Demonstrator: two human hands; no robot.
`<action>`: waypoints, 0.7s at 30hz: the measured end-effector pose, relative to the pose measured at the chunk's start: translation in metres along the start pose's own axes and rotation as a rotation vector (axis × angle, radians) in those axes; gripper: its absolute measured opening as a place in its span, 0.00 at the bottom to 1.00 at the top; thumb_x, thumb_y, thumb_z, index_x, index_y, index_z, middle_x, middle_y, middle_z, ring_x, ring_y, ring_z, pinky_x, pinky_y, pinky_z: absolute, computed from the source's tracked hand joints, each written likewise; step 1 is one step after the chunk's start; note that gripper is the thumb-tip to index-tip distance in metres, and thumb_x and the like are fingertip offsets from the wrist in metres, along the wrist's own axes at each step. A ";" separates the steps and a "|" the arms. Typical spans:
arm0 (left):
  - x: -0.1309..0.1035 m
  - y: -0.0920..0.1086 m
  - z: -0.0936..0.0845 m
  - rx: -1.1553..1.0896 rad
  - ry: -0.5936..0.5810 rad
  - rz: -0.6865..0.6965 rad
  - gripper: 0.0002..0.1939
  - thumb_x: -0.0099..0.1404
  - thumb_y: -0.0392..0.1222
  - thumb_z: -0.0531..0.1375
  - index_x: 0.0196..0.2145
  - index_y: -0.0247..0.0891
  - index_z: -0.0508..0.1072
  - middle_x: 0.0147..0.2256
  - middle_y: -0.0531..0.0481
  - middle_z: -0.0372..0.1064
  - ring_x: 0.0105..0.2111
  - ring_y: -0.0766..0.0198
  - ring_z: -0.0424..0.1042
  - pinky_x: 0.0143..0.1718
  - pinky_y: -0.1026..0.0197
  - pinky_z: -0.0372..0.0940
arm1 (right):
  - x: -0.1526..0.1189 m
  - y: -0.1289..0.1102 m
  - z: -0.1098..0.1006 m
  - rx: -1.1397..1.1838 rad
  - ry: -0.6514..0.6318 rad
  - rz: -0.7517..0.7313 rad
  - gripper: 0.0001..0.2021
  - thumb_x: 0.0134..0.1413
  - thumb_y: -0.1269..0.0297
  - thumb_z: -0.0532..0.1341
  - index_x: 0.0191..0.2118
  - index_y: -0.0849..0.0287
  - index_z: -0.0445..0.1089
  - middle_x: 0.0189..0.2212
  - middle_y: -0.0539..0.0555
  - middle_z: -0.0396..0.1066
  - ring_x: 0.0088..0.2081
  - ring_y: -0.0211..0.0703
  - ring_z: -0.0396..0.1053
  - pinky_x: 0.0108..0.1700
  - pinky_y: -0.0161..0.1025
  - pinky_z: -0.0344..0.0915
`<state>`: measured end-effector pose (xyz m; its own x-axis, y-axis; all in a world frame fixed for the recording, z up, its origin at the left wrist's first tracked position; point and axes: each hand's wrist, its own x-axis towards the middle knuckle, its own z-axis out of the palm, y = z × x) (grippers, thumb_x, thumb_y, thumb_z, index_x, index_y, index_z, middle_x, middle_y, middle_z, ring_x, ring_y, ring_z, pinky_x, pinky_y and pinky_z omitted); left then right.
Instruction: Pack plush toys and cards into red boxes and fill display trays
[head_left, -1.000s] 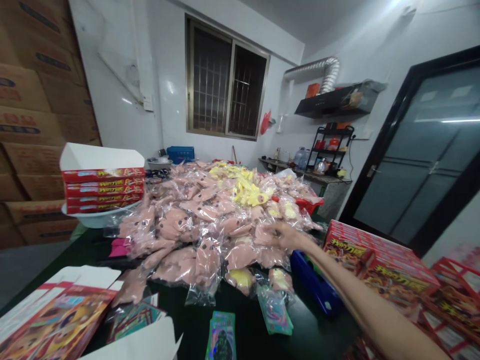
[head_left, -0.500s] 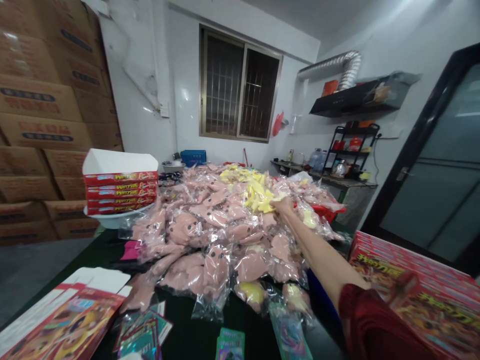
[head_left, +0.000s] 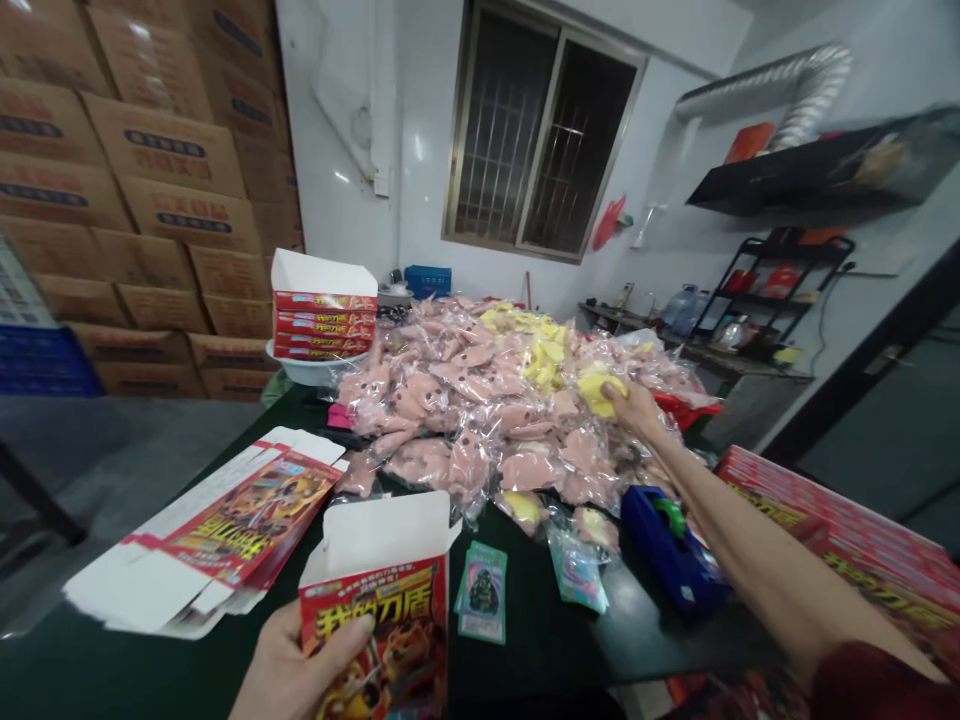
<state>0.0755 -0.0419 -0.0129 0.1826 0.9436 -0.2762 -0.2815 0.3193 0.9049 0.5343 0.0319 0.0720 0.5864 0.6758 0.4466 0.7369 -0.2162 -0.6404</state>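
Note:
My left hand [head_left: 289, 660] grips a red printed carton [head_left: 401, 625] at its left side, thumb across the front. The carton's white top flap stands up. At the right edge of a large heap of pink bagged toys [head_left: 472, 385], my right hand [head_left: 636, 408] pinches a soft-looking yellow piece [head_left: 598, 392]. More yellow pieces [head_left: 544, 350] lie on top of the heap just behind it. Trading cards [head_left: 482, 592] lie on the dark table right of the carton, and a second card bundle [head_left: 579, 572] lies farther right.
Flattened cartons [head_left: 225, 520] lie at the left. A blue tape dispenser [head_left: 675, 550] stands under my right forearm. Packed red boxes [head_left: 847, 530] are stacked at the right; more sit in a white basin [head_left: 311, 372]. Brown shipping boxes [head_left: 172, 190] line the left wall.
The view has turned to the left. My left hand has come into sight with the red carton. My right hand now has a single yellow piece, right of the yellow pile.

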 end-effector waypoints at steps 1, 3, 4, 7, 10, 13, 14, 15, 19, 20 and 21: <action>0.000 0.002 0.001 -0.010 -0.010 0.001 0.25 0.33 0.52 0.73 0.26 0.33 0.75 0.23 0.46 0.76 0.23 0.50 0.75 0.27 0.54 0.72 | -0.003 -0.003 -0.002 0.012 -0.034 -0.017 0.10 0.51 0.62 0.57 0.29 0.63 0.71 0.24 0.55 0.71 0.30 0.45 0.67 0.33 0.38 0.61; -0.001 0.004 0.003 -0.029 -0.027 0.021 0.24 0.34 0.51 0.73 0.27 0.32 0.76 0.23 0.45 0.76 0.23 0.51 0.75 0.27 0.55 0.72 | -0.008 -0.011 -0.005 0.046 -0.112 -0.058 0.11 0.49 0.60 0.58 0.24 0.62 0.70 0.20 0.52 0.69 0.26 0.42 0.65 0.30 0.36 0.60; -0.002 0.004 0.003 -0.033 -0.035 0.039 0.23 0.35 0.51 0.73 0.27 0.32 0.76 0.23 0.45 0.76 0.24 0.51 0.75 0.27 0.56 0.72 | -0.011 -0.017 -0.007 0.068 -0.149 -0.080 0.11 0.47 0.60 0.60 0.22 0.61 0.70 0.19 0.51 0.68 0.24 0.40 0.64 0.28 0.35 0.59; -0.004 0.006 0.004 -0.005 -0.054 0.108 0.22 0.37 0.49 0.72 0.28 0.32 0.77 0.25 0.45 0.77 0.24 0.54 0.75 0.27 0.58 0.72 | -0.025 -0.041 -0.011 0.163 -0.191 -0.157 0.09 0.43 0.60 0.63 0.22 0.62 0.71 0.19 0.50 0.69 0.24 0.38 0.64 0.29 0.34 0.61; -0.005 0.010 0.005 0.086 -0.099 0.189 0.20 0.39 0.48 0.72 0.28 0.32 0.78 0.27 0.44 0.77 0.26 0.54 0.76 0.28 0.60 0.72 | -0.052 -0.078 -0.024 0.306 -0.138 -0.242 0.11 0.48 0.59 0.61 0.33 0.63 0.72 0.30 0.53 0.73 0.30 0.38 0.67 0.35 0.37 0.64; -0.006 0.011 0.004 0.178 -0.178 0.245 0.18 0.42 0.46 0.70 0.30 0.32 0.78 0.29 0.44 0.78 0.28 0.54 0.76 0.29 0.60 0.72 | -0.098 -0.121 -0.040 0.508 -0.136 -0.320 0.12 0.54 0.59 0.59 0.41 0.58 0.70 0.33 0.51 0.73 0.32 0.37 0.70 0.40 0.38 0.67; -0.006 0.011 0.004 0.193 -0.199 0.251 0.18 0.43 0.45 0.70 0.32 0.32 0.78 0.29 0.44 0.78 0.29 0.53 0.76 0.30 0.60 0.72 | -0.117 -0.134 -0.044 0.608 -0.169 -0.332 0.11 0.53 0.60 0.61 0.42 0.57 0.70 0.31 0.51 0.73 0.32 0.37 0.71 0.39 0.38 0.68; -0.006 0.010 0.003 0.203 -0.217 0.251 0.19 0.44 0.45 0.70 0.33 0.32 0.78 0.30 0.44 0.78 0.30 0.53 0.76 0.31 0.59 0.72 | -0.136 -0.146 -0.047 0.663 -0.213 -0.337 0.09 0.52 0.62 0.62 0.40 0.57 0.71 0.29 0.50 0.73 0.30 0.37 0.71 0.38 0.37 0.69; -0.008 0.005 0.000 0.212 -0.320 0.221 0.19 0.46 0.45 0.69 0.35 0.31 0.77 0.34 0.42 0.78 0.32 0.52 0.76 0.32 0.57 0.72 | -0.194 -0.176 -0.038 0.666 -0.483 -0.358 0.04 0.51 0.64 0.63 0.34 0.57 0.73 0.25 0.49 0.73 0.27 0.36 0.72 0.32 0.33 0.70; -0.009 0.005 -0.001 0.200 -0.345 0.214 0.19 0.46 0.45 0.69 0.36 0.32 0.77 0.35 0.42 0.77 0.32 0.51 0.76 0.32 0.57 0.72 | -0.201 -0.179 -0.034 0.653 -0.513 -0.372 0.04 0.51 0.64 0.63 0.33 0.57 0.73 0.25 0.49 0.73 0.27 0.36 0.71 0.31 0.33 0.70; -0.010 0.005 -0.002 0.185 -0.361 0.210 0.20 0.46 0.45 0.69 0.36 0.32 0.77 0.36 0.41 0.77 0.33 0.51 0.76 0.32 0.57 0.72 | -0.206 -0.181 -0.030 0.641 -0.520 -0.387 0.04 0.52 0.64 0.62 0.33 0.58 0.72 0.25 0.49 0.73 0.27 0.36 0.71 0.31 0.33 0.70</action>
<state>0.0708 -0.0492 -0.0064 0.4658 0.8847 0.0203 -0.1802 0.0724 0.9810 0.2903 -0.0889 0.1148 -0.0026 0.8858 0.4640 0.4314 0.4196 -0.7986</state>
